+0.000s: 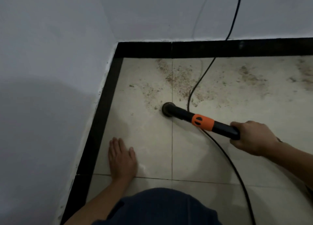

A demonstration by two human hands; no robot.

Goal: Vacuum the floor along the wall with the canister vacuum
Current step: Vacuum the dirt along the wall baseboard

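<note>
Head view: the right hand is wrapped around the rear end of the black-and-orange vacuum wand. Its round nozzle sits on the floor near the corner, at the edge of a dust patch that spreads toward the far skirting. The left hand lies flat on the floor, fingers straight, near the left skirting. The power cord passes under the wand, possibly touching it in the dim light. A forward sweep could snag it and scatter the dust.

Two pale grey walls met in a corner toward 11 o'clock, edged by a black skirting strip that ran out to 3 and down to 7. The cream tiled floor had dark grout lines, and brown grit lay scattered from 12 to 2. The light was dim.
</note>
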